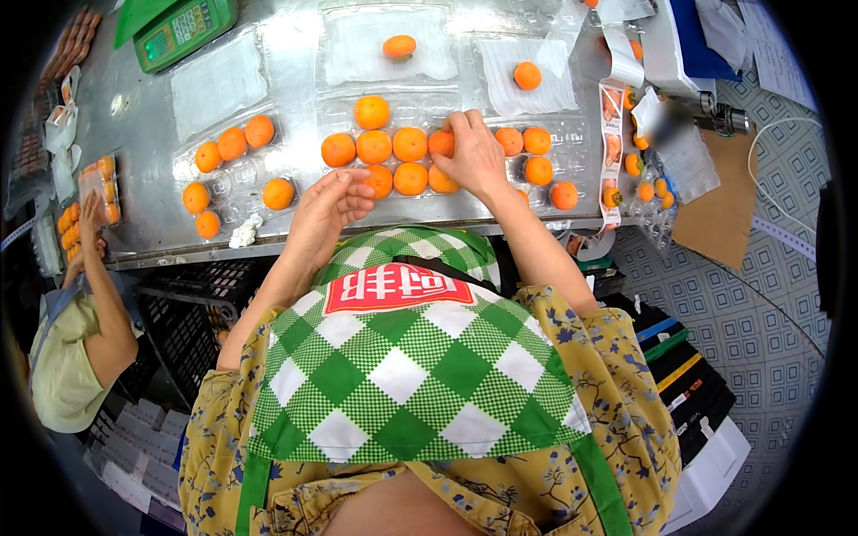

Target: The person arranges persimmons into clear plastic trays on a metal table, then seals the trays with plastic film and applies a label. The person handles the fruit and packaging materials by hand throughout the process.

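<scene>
My right hand reaches over an open clear plastic tray at the middle of the metal table. Its thumb and fingers are closed round an orange persimmon at the right end of the middle row. My left hand is beside the tray's near left corner, fingers loosely bent and holding nothing that I can see. Its fingertips are close to a persimmon in the near row; whether they touch is unclear. Several more persimmons fill the tray. A single persimmon lies on the white-padded lid behind.
Part-filled clear trays hold persimmons on the left and persimmons on the right. A green scale stands at the back left. A label strip hangs over the right edge. A co-worker's hand touches packed fruit at far left.
</scene>
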Demonstrator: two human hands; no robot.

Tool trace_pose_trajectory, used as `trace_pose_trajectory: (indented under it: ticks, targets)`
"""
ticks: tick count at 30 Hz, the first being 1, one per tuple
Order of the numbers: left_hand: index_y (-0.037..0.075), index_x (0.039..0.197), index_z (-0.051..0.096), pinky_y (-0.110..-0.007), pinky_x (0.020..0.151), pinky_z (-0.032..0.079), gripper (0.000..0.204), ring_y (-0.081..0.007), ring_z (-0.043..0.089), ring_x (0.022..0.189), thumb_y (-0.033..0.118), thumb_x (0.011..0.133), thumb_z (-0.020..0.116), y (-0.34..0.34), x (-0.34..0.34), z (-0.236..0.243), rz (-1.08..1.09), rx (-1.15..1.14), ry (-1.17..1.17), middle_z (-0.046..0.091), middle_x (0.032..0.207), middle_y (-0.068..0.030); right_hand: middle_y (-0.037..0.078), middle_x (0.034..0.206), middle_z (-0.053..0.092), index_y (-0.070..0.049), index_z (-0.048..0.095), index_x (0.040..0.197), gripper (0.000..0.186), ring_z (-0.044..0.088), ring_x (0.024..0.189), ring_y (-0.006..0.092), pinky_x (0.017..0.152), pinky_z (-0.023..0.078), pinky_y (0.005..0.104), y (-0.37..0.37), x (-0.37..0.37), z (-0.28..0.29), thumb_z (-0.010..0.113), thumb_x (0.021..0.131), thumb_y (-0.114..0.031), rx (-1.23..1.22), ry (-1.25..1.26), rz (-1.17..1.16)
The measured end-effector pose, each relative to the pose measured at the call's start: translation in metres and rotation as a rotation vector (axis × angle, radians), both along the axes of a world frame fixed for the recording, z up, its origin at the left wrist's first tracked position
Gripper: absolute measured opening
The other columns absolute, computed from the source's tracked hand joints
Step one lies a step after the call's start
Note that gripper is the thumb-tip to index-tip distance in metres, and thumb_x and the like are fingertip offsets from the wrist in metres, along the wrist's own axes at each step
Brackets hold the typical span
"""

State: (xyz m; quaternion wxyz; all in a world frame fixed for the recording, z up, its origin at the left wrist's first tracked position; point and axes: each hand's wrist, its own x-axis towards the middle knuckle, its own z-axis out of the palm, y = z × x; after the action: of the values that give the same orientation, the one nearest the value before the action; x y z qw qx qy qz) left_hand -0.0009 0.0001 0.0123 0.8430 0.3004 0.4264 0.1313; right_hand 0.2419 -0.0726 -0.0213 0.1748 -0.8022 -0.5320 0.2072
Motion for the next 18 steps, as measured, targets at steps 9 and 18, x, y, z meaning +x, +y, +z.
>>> trace_pose_trajectory:
  ticks: [9,18]
  targets:
    - [0.003,0.118,0.056,-0.028,0.082,0.047,0.03,-0.0145,0.06,0.088,0.022,0.095,0.052,-0.001,0.002,0.001,-0.051,0.068,-0.018,0.063,0.097,-0.0063,0.008,0.099,0.06,-0.007,0.055,0.108,0.034,0.061,0.089,0.0219,0.07,0.051,0.0349,-0.006,0.006,0.001,0.066,0.077,-0.014,0.11,0.677,-0.292]
    - [0.006,0.13,0.049,-0.034,0.094,0.042,0.061,-0.0193,0.049,0.117,0.012,0.074,0.073,-0.002,0.035,0.039,-0.177,1.026,0.039,0.051,0.129,-0.0101,0.01,0.101,0.065,-0.002,0.053,0.119,0.043,0.063,0.08,0.0169,0.069,0.052,0.0303,-0.006,-0.035,0.043,0.049,0.093,-0.036,-0.022,1.935,-0.311]
